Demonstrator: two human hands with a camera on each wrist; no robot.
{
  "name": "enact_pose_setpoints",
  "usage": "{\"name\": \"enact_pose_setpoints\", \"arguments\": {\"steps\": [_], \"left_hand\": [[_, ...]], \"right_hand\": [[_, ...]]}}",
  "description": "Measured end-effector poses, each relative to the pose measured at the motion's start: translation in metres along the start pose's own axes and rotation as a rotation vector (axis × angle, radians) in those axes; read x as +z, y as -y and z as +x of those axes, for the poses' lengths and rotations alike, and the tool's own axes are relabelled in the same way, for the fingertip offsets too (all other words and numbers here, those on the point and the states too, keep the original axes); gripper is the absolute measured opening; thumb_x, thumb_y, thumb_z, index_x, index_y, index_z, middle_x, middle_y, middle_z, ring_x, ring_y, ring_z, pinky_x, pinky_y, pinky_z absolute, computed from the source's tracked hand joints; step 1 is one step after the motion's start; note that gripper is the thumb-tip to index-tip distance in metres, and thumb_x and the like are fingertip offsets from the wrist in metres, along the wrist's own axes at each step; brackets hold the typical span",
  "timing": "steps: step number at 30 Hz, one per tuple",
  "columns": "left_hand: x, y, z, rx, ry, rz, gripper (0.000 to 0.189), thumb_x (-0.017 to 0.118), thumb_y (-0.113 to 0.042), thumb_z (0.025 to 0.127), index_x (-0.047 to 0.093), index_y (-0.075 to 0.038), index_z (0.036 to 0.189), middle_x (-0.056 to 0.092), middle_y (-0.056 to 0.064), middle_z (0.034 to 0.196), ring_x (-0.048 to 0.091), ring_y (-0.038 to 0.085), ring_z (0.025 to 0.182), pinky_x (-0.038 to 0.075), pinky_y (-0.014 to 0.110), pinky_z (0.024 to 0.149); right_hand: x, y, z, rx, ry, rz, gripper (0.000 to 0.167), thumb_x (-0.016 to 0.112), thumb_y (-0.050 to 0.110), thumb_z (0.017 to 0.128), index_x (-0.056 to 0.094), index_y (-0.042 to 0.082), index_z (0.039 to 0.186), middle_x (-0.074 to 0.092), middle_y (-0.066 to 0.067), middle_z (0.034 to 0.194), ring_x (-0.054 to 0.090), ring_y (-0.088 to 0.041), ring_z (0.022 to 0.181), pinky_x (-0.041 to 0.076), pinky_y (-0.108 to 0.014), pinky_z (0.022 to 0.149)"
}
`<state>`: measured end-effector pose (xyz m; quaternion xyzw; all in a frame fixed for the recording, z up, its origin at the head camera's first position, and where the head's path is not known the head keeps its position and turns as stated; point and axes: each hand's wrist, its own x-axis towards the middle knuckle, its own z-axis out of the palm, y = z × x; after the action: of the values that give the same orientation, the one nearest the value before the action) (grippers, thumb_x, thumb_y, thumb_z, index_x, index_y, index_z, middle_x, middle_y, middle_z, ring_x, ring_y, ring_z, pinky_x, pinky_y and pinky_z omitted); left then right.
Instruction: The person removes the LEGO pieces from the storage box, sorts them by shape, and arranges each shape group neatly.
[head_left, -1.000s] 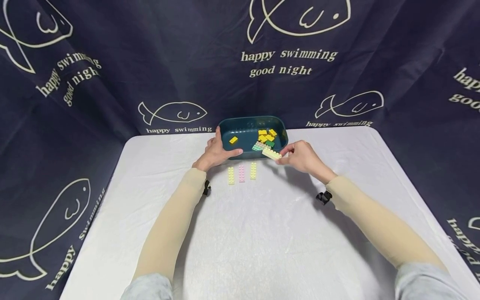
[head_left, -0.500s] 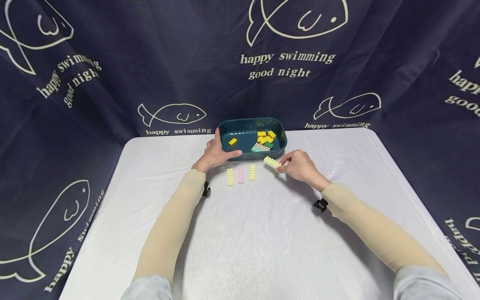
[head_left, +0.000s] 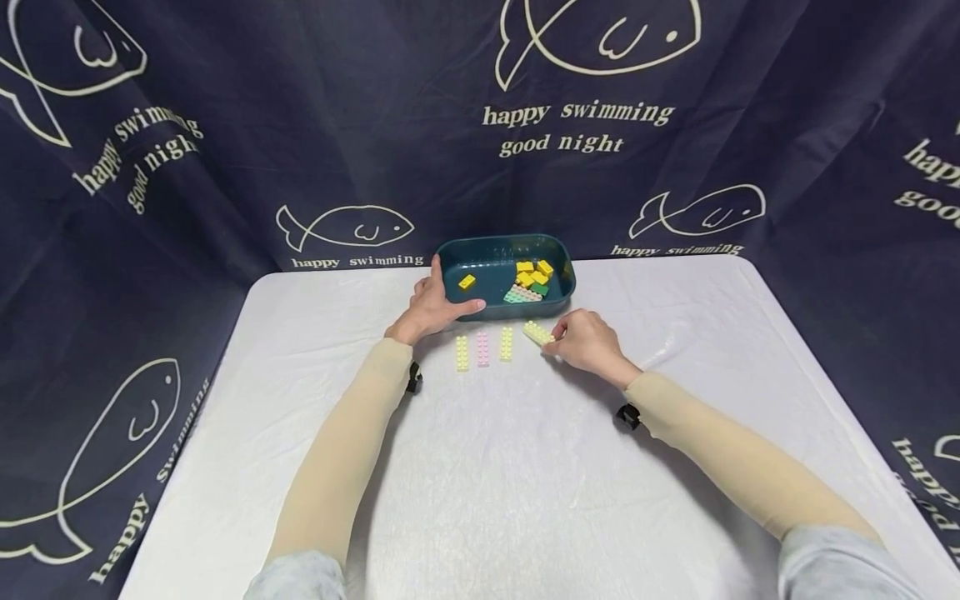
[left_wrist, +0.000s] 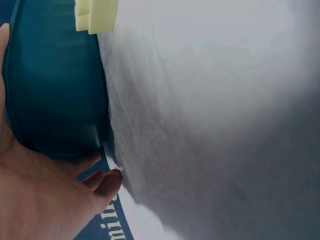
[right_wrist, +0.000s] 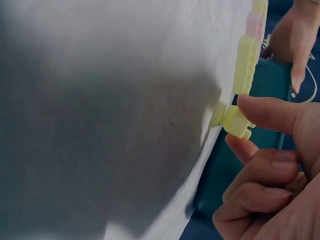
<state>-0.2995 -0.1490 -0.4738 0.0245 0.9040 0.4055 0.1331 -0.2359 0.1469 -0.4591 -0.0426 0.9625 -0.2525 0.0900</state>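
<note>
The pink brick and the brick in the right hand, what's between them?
One pale yellow brick lies between the pink brick and the held brick in the right hand; the head view shows it.

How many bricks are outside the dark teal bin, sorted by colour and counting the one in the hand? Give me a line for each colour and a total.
Pale yellow bricks: 3 (2 lying on the white table, 1 pinched by the right hand)
Pink brick: 1
Total: 4
</note>
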Motion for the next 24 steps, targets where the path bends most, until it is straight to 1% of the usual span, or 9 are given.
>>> {"name": "enact_pose_setpoints", "arguments": {"steps": [5,10,19,24], "left_hand": [[-0.001,-0.001,0.000,0.000,0.001,0.005,0.137,0.079,-0.068,0.090,-0.021,-0.027,0.174,0.006,0.022,0.184,0.017,0.046,0.169,0.028,0.066,0.133],[-0.001,-0.001,-0.001,-0.002,0.008,-0.001,0.137,0.079,-0.069,0.090,-0.021,-0.027,0.174,0.006,0.022,0.184,0.017,0.047,0.169,0.028,0.066,0.133],[0.000,0.000,-0.001,-0.006,0.003,0.003,0.137,0.079,-0.068,0.090,-0.021,-0.027,0.174,0.006,0.022,0.183,0.017,0.047,0.169,0.029,0.067,0.133],[-0.001,-0.001,-0.001,-0.007,0.003,-0.003,0.137,0.080,-0.068,0.090,-0.020,-0.026,0.175,0.006,0.021,0.184,0.017,0.047,0.169,0.029,0.067,0.132]], "right_hand": [[0.004,0.005,-0.003,0.008,-0.009,-0.066,0.024,0.088,0.032,0.085,0.075,0.013,0.079,0.074,-0.004,0.083,0.064,-0.023,0.077,0.045,-0.035,0.061],[0.008,0.009,-0.005,-0.002,0.001,-0.112,0.027,0.088,0.036,0.084,0.074,0.015,0.076,0.074,-0.004,0.082,0.067,-0.024,0.077,0.047,-0.039,0.061],[0.015,0.015,-0.007,-0.045,0.009,-0.147,0.030,0.088,0.035,0.086,0.073,0.013,0.072,0.070,-0.003,0.072,0.064,-0.023,0.071,0.044,-0.037,0.059],[0.018,0.016,-0.007,-0.057,0.011,-0.155,0.031,0.089,0.035,0.086,0.072,0.014,0.071,0.070,-0.002,0.071,0.064,-0.023,0.070,0.043,-0.036,0.059]]}}
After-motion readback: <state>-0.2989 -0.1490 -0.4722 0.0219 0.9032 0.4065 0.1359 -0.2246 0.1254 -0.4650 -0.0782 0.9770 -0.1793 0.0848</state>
